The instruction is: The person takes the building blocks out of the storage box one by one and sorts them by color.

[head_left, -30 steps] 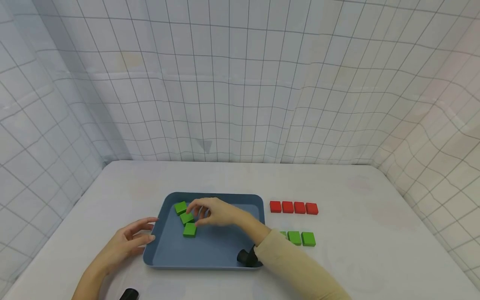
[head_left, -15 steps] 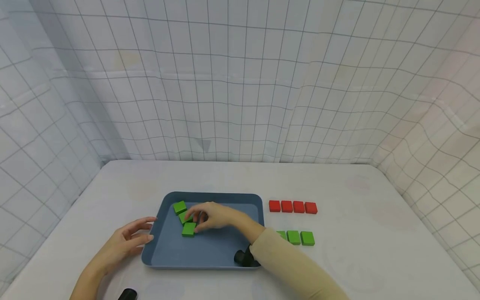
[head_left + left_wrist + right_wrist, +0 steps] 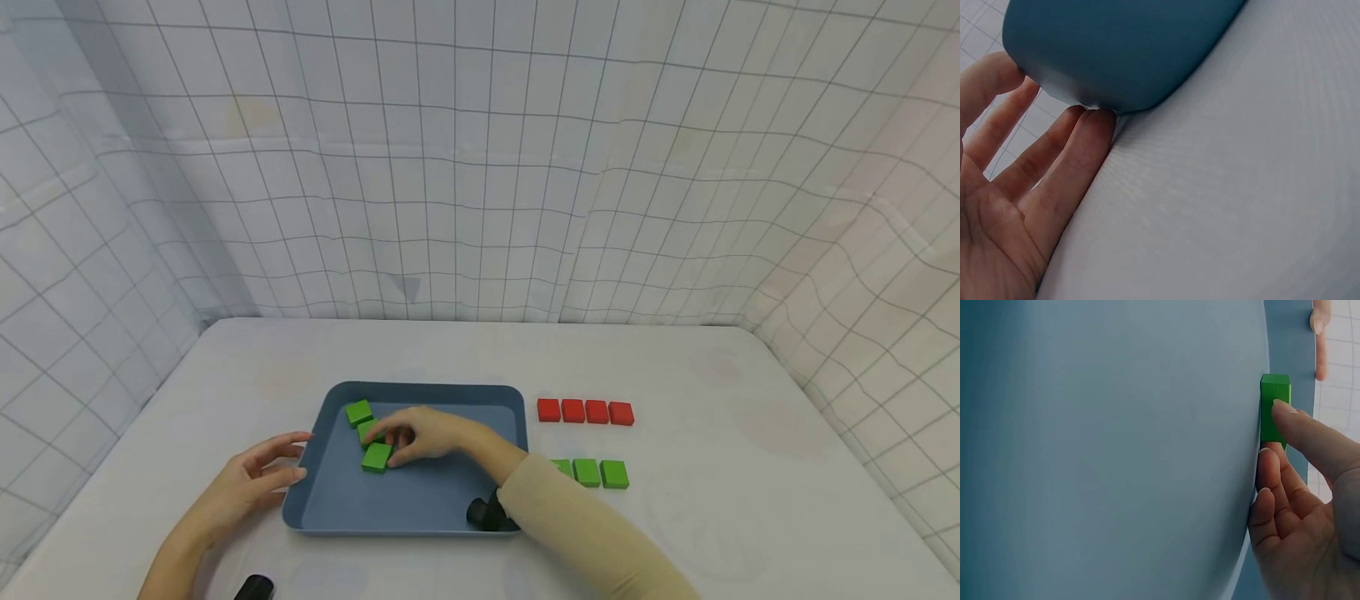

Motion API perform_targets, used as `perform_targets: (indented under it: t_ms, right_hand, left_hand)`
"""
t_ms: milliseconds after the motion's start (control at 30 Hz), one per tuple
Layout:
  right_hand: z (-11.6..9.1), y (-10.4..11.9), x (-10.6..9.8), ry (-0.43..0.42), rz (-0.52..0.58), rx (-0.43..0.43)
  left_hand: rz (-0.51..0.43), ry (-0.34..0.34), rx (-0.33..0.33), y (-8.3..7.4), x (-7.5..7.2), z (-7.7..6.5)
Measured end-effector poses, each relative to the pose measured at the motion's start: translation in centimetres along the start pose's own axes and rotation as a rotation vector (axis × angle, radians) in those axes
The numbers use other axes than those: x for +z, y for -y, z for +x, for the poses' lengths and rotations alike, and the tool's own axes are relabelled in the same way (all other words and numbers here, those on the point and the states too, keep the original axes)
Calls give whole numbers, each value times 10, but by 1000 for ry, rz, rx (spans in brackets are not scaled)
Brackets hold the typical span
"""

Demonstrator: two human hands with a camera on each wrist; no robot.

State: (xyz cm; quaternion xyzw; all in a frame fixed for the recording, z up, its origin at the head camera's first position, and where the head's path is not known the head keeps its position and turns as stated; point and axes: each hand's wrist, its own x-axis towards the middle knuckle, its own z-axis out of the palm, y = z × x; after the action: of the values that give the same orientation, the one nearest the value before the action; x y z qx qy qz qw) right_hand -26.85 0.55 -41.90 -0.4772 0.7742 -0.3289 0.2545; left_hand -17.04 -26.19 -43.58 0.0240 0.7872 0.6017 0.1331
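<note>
In the head view, three green blocks form a crooked column in the left part of a blue tray (image 3: 420, 521): a far one (image 3: 358, 412), a middle one (image 3: 366, 430) and a near one (image 3: 376, 457). My right hand (image 3: 427, 433) reaches over them and pinches the near block, thumb at its right side and index finger at its far left corner. The right wrist view has the thumb on the face of that green block (image 3: 1274, 412), other fingers curled by the tray floor. My left hand (image 3: 251, 483) touches the tray's left outer wall with loosely bent fingers.
Right of the tray, several red blocks (image 3: 585, 411) stand in a row on the white table (image 3: 720, 500). Nearer lies a row of green blocks (image 3: 587, 472), its left end partly behind the right sleeve (image 3: 592, 529). A white grid-patterned curtain (image 3: 480, 167) encloses the table.
My right hand has come down slightly toward the near block and closed its thumb and finger on it. That block has turned a little. The left hand stays at the tray.
</note>
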Motion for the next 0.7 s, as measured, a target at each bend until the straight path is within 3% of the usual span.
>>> perform_targets:
  t_ms: [300, 700]
  right_hand:
    - [-1, 1, 1, -13, 6, 6]
    - [0, 1, 2, -14, -71, 13]
  left_hand:
    - [4, 4, -4, 0, 0, 0]
    - [10, -8, -6, 0, 0, 0]
